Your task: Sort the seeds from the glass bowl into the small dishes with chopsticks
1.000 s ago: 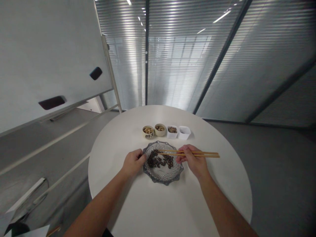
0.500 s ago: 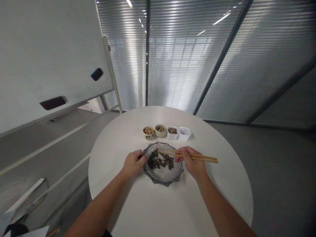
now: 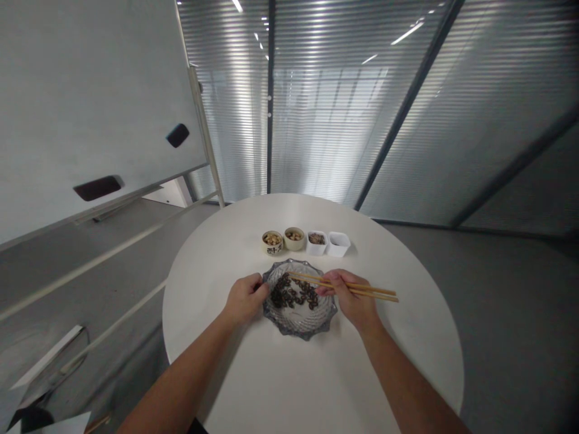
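Observation:
A scalloped glass bowl (image 3: 301, 322) stands on the round white table (image 3: 289, 386), with many small dark pieces (image 3: 292, 295) in its left and middle part. My left hand (image 3: 246, 297) grips the bowl's left rim between thumb and fingers. My right hand (image 3: 351, 295) is closed around a pair of wooden chopsticks (image 3: 373, 291), whose tips reach over the back of the bowl. Whether the tips touch anything is too small to tell.
Behind the bowl stand two round cups, a left one (image 3: 272, 248) and a right one (image 3: 294, 244), holding pale pieces. Beside them are a white square dish (image 3: 316, 249) with brownish contents and another white dish (image 3: 338, 250). A whiteboard (image 3: 99, 90) stands at the left.
The chopsticks have shifted slightly in my right hand, their rear ends now farther apart. The right fingers have moved a little to the left. My left hand stays on the rim.

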Motion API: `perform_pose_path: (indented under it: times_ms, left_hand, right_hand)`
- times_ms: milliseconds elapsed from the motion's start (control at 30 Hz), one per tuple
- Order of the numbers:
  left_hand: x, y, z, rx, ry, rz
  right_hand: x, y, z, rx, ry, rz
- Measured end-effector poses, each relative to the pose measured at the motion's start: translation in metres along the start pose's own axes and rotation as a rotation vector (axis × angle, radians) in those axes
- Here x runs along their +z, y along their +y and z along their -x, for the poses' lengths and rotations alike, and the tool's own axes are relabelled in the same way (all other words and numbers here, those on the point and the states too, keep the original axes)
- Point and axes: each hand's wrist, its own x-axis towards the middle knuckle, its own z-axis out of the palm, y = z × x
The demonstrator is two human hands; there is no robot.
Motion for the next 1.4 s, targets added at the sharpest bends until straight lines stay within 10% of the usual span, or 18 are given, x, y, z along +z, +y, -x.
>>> perform_pose_path:
  times_ms: [1400]
  left_hand:
    - [-0.002, 0.002, 0.000, 0.005, -0.014, -0.011]
  right_hand:
    - [-0.004, -0.015, 0.014, -0.244, -0.026, 0.059]
